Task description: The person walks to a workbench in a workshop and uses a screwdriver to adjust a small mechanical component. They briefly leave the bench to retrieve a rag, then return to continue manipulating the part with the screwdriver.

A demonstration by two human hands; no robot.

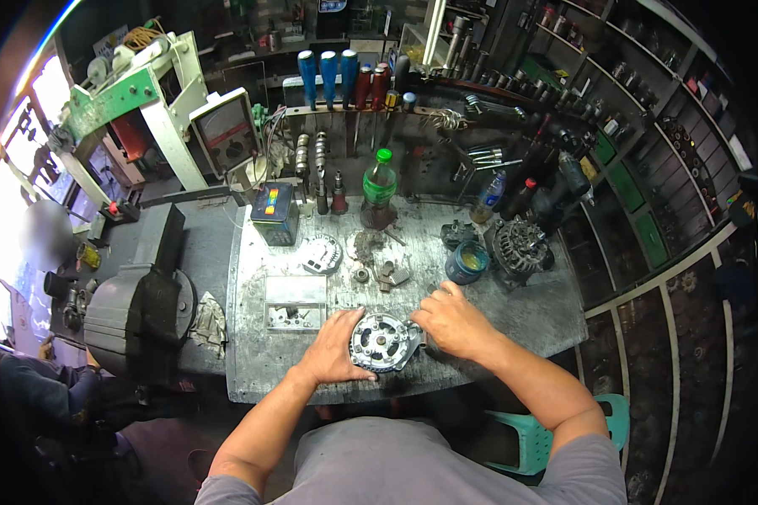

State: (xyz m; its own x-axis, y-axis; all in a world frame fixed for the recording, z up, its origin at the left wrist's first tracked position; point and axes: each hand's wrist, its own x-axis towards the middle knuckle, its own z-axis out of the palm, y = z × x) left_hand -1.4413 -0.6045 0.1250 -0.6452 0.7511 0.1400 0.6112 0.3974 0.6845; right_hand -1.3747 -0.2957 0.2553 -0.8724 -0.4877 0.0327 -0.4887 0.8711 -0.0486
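A round metal alternator housing (pixel 381 341) with slotted openings lies on the workbench (pixel 497 337) in front of me. My left hand (pixel 335 352) is wrapped round its left side, thumb along the near edge. My right hand (pixel 455 322) is closed at the housing's right edge, fingers bent together. What those fingers pinch is too small to make out; a short dark piece shows just below them. Past the housing lie a small metal bushing (pixel 360 274) and a brush-like metal part (pixel 389 276). Another pale round alternator part (pixel 321 254) lies farther left.
A clear compartment box (pixel 295 303) sits left of the housing. Behind stand a battery-like box (pixel 274 214), a green-capped bottle (pixel 380 187), a blue tub (pixel 467 263) and a complete alternator (pixel 520 247). A bench vise (pixel 139 307) is at left, a green stool (pixel 522 442) at right.
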